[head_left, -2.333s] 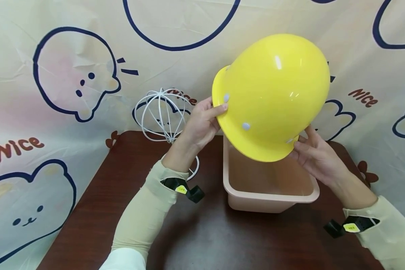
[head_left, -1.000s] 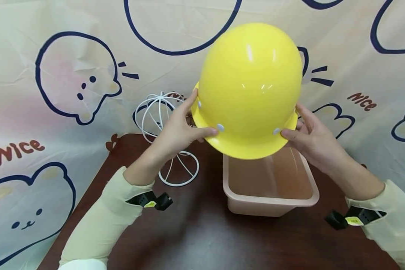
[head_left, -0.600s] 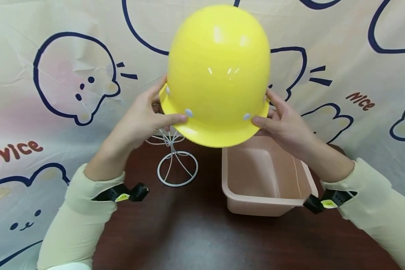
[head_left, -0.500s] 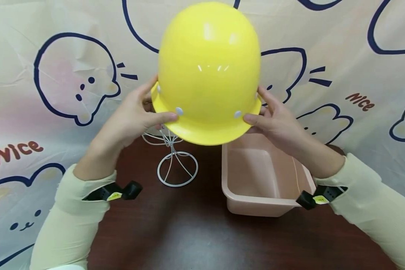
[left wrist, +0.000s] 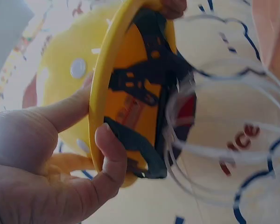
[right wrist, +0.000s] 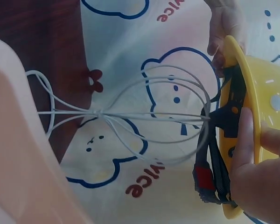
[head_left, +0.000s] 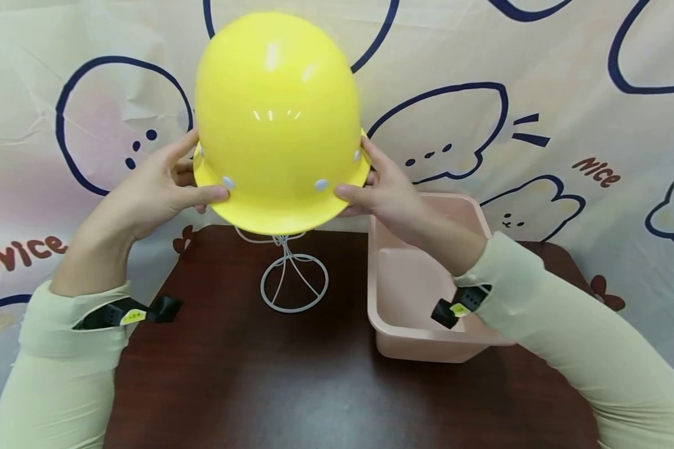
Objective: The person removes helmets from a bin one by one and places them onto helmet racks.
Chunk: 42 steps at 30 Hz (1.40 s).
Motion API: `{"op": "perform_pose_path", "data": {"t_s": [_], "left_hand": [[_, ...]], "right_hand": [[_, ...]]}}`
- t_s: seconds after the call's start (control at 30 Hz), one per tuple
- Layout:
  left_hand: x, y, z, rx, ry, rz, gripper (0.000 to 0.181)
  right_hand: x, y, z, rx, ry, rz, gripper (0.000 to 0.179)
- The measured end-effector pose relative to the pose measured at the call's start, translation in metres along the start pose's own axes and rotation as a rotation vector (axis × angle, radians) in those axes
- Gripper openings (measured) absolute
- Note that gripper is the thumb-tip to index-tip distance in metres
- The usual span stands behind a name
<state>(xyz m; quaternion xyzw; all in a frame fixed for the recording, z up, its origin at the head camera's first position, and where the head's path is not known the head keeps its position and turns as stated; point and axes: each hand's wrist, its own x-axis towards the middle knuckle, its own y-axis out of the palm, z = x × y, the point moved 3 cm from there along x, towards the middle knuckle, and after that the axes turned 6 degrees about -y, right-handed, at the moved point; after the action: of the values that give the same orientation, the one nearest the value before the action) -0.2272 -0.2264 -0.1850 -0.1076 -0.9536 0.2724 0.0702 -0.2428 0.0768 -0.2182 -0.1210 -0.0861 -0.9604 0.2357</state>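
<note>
The helmet [head_left: 278, 118], glossy yellow with white studs [head_left: 321, 185] above its brim, is held up off the desk [head_left: 258, 380], crown upward and brim edge toward the person, over the white wire stand [head_left: 285, 247]. Both hands grip it: the left hand [head_left: 156, 190] pinches the brim at the left, thumb on its upper face near a stud, and the right hand [head_left: 387, 188] holds the opposite side the same way, thumb outside and a finger inside the rim. Dark straps [right wrist: 213, 156] show inside the helmet from the wrist views, with a red patch [right wrist: 204, 177] on one. The top of the stand's wire cage lies close to the helmet's opening; whether it touches the straps cannot be told. From the head view the helmet hides most of that cage, leaving the narrow waist and the round base on the desk. Just right of the stand sits the pink bin [head_left: 421, 349], under the right forearm, which hides part of it. Each wrist carries a black camera [head_left: 165, 308] at the end of a pale sleeve [head_left: 67, 368]. Behind the dark reddish-brown desk hangs a pale cloth [head_left: 438, 50] printed with blue-outlined animals, flowers and the word "Nice".
</note>
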Motion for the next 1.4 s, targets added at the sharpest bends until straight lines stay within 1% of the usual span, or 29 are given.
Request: {"op": "perform_pose_path", "data": {"t_s": [0.2, 0.4, 0.57, 0.73, 0.87, 0.97, 1.1, 1.23, 1.4], "left_hand": [[0.002, -0.012, 0.023, 0.016, -0.007, 0.017, 0.091], [0.004, -0.016, 0.044, 0.019, -0.025, 0.038, 0.095], [0.004, -0.01, 0.061, 0.066, -0.039, 0.047, 0.094], [0.006, -0.002, 0.075, 0.091, -0.062, 0.074, 0.094], [0.006, 0.002, 0.087, 0.122, -0.083, 0.102, 0.096], [0.006, 0.004, 0.093, 0.154, -0.05, 0.126, 0.1], [0.005, 0.009, 0.099, 0.166, -0.019, 0.179, 0.099], [0.003, 0.013, 0.104, 0.189, -0.058, 0.2, 0.095], [0.004, 0.015, 0.105, 0.208, -0.069, 0.204, 0.092]], "right_hand": [[0.013, 0.015, -0.015, -0.045, 0.06, -0.029, 0.087], [0.02, 0.02, -0.032, -0.078, 0.117, -0.053, 0.088], [0.021, 0.022, -0.049, -0.094, 0.177, -0.069, 0.092], [0.016, 0.021, -0.064, -0.086, 0.238, -0.099, 0.095], [0.014, 0.023, -0.074, -0.073, 0.268, -0.114, 0.096], [0.013, 0.023, -0.081, -0.08, 0.283, -0.122, 0.097], [0.01, 0.023, -0.092, -0.088, 0.317, -0.129, 0.098], [0.008, 0.023, -0.099, -0.093, 0.342, -0.122, 0.098], [0.009, 0.02, -0.101, -0.118, 0.332, -0.109, 0.098]]}}
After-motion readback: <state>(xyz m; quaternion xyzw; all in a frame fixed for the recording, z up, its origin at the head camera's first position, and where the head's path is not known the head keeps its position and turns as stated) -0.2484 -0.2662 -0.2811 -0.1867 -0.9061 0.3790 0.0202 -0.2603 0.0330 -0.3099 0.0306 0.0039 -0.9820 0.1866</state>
